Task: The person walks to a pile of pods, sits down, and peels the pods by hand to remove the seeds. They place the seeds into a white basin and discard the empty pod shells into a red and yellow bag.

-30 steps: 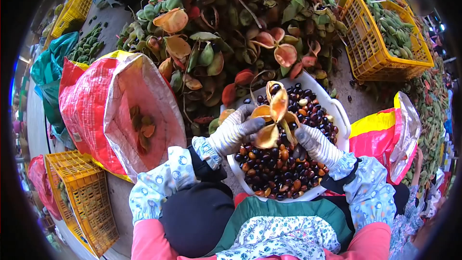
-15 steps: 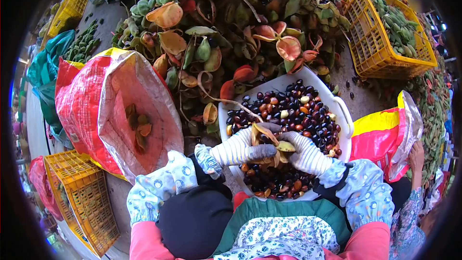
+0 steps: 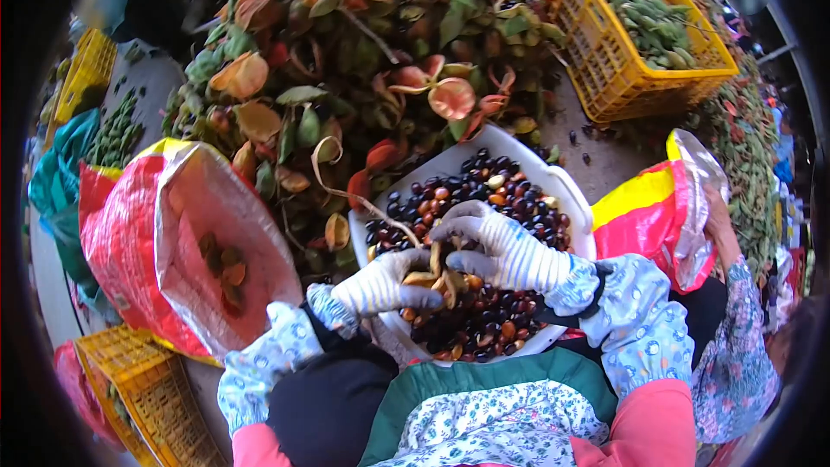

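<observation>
My left hand [image 3: 389,281], in a white striped glove with dark fingertips, grips a cluster of opened brown seed pods [image 3: 448,287]. My right hand [image 3: 510,251], gloved alike, has its thumb and fingers curled around the right side of the same pods. Both hands are above a white plastic tub [image 3: 553,180] holding many glossy dark seeds [image 3: 506,307], with a few orange and cream ones among them. A thin curved stem [image 3: 363,199] reaches from the pile down to my hands. Whether a seed is between my fingers is hidden.
A big heap of open pods [image 3: 346,78] lies beyond the tub. At left stand a red-and-yellow sack [image 3: 130,225] with husks inside and a yellow crate [image 3: 164,389]. Another crate [image 3: 605,60] with green pods stands far right. Beside me, a person's hand [image 3: 719,220] touches another sack [image 3: 644,225].
The view has shifted, so the surroundings appear farther left. My right hand has raised and spread its fingers over the pods; my left hand still holds them.
</observation>
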`<state>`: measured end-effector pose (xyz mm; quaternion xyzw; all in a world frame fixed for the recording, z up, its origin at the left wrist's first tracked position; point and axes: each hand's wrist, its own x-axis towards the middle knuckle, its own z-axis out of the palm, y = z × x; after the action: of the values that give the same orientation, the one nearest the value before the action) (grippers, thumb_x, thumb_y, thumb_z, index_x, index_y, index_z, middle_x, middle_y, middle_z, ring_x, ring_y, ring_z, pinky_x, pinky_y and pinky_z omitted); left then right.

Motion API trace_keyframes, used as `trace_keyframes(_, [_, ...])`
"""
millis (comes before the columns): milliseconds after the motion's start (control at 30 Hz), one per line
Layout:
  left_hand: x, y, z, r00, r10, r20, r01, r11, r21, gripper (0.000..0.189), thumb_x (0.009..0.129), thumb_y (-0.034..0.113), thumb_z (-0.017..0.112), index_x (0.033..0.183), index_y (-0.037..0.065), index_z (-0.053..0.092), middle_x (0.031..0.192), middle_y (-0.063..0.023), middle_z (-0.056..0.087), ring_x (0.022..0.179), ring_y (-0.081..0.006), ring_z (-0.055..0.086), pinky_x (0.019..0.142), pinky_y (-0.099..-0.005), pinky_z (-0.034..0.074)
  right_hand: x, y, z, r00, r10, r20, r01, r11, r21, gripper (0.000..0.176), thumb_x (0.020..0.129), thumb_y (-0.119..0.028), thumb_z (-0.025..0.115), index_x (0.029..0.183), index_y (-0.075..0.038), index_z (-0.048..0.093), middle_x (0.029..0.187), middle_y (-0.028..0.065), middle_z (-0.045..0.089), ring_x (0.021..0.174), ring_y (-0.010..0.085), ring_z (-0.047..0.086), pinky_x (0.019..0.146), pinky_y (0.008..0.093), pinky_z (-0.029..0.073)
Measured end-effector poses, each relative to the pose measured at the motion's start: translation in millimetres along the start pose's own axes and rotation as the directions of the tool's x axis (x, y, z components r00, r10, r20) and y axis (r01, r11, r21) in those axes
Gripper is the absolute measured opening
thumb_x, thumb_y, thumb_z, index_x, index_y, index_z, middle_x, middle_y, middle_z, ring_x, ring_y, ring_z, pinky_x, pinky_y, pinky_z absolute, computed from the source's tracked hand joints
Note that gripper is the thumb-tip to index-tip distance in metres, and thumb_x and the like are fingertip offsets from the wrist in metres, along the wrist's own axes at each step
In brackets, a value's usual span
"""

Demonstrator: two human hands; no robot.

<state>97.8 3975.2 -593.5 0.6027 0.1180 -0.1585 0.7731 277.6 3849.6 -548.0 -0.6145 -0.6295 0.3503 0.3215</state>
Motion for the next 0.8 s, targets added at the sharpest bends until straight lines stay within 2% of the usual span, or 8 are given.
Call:
trace_keyframes(67, [-3,2,2,0.987,-0.156,0.024,0.158,0.978,-0.135,0.051,0.071,0.018,0.077,0.113,0.003,0.054,0.101,-0.0023,0.061,0.096,-0.0118,0.054,0.087,-0.0265,0.042,0,0,-1,0.998,0.054,0.035,-0.054,0.999,-0.007,0.048,0.071,-0.009,0.068,0.116,-0.006,0.05,0.106,0.0155,0.052,0.103,0.0308,0.051,0.091,0.0382,0.041])
trace_keyframes(233, [2,7,8,0.992,-0.123,0.029,0.123,0.992,0.006,0.067,0.07,0.021,0.078,0.125,0.001,0.044,0.111,-0.007,0.058,0.102,-0.0142,0.053,0.091,-0.0287,0.041,-3,-7,9,0.976,0.213,0.045,-0.18,0.905,-0.385,0.052,0.069,-0.022,0.071,0.114,-0.007,0.049,0.11,0.0171,0.051,0.101,0.0357,0.052,0.085,0.0415,0.045])
trace_keyframes(467, [14,-2,21,0.998,0.047,0.035,-0.056,0.931,0.36,0.072,0.074,0.032,0.073,0.13,0.003,0.039,0.119,-0.0121,0.053,0.111,-0.0195,0.049,0.095,-0.0304,0.037,-5,27,33,0.967,0.247,-0.059,-0.246,0.849,-0.469,0.044,0.063,-0.02,0.071,0.103,-0.008,0.056,0.097,0.0134,0.055,0.091,0.032,0.057,0.076,0.04,0.048])
trace_keyframes(533, [7,5,18,0.996,0.088,0.006,-0.087,0.974,0.21,0.068,0.075,0.035,0.071,0.127,0.003,0.042,0.114,-0.0144,0.056,0.107,-0.0226,0.053,0.093,-0.0315,0.039,-11,35,27,0.966,0.243,-0.085,-0.257,0.929,-0.266,0.034,0.067,-0.012,0.068,0.098,-0.007,0.057,0.091,0.0125,0.057,0.087,0.0279,0.058,0.077,0.036,0.048])
trace_keyframes(600, [6,-1,6,0.999,0.029,-0.015,-0.024,0.964,0.266,0.063,0.076,0.029,0.071,0.127,0.003,0.043,0.113,-0.0116,0.058,0.105,-0.0198,0.054,0.092,-0.0307,0.04,-15,47,17,0.947,0.317,-0.042,-0.3,0.926,0.23,0.033,0.071,-0.007,0.064,0.103,-0.005,0.057,0.095,0.01,0.059,0.091,0.0193,0.057,0.081,0.0317,0.046])
trace_keyframes(633, [2,-4,6,1.0,0.018,-0.001,-0.018,0.998,-0.064,0.059,0.077,0.022,0.072,0.126,0.004,0.044,0.11,-0.0078,0.059,0.102,-0.0169,0.055,0.09,-0.0294,0.041,-16,44,2,0.943,0.327,0.059,-0.332,0.919,0.212,0.034,0.074,-0.006,0.063,0.107,-0.004,0.056,0.098,0.0093,0.06,0.094,0.0166,0.056,0.083,0.0305,0.045])
trace_keyframes(733, [-8,-3,-11,1.0,0.014,0.009,-0.013,0.996,-0.083,0.052,0.079,0.01,0.067,0.126,0.005,0.046,0.121,-0.0058,0.052,0.111,-0.0162,0.049,0.095,-0.0284,0.038,-26,44,-25,0.877,0.325,0.353,-0.417,0.881,0.223,0.038,0.08,-0.005,0.061,0.117,0.0,0.052,0.107,0.0081,0.061,0.099,0.0136,0.054,0.087,0.0303,0.043])
trace_keyframes(800, [-16,-8,-20,0.999,-0.014,-0.047,0.004,0.979,-0.204,0.05,0.077,0.008,0.065,0.124,0.004,0.048,0.12,-0.0062,0.053,0.109,-0.0161,0.05,0.096,-0.0294,0.038,-32,55,-25,0.864,0.405,0.3,-0.442,0.895,0.063,0.036,0.081,-0.011,0.062,0.115,-0.001,0.054,0.105,0.0105,0.062,0.097,0.017,0.058,0.086,0.0321,0.045])
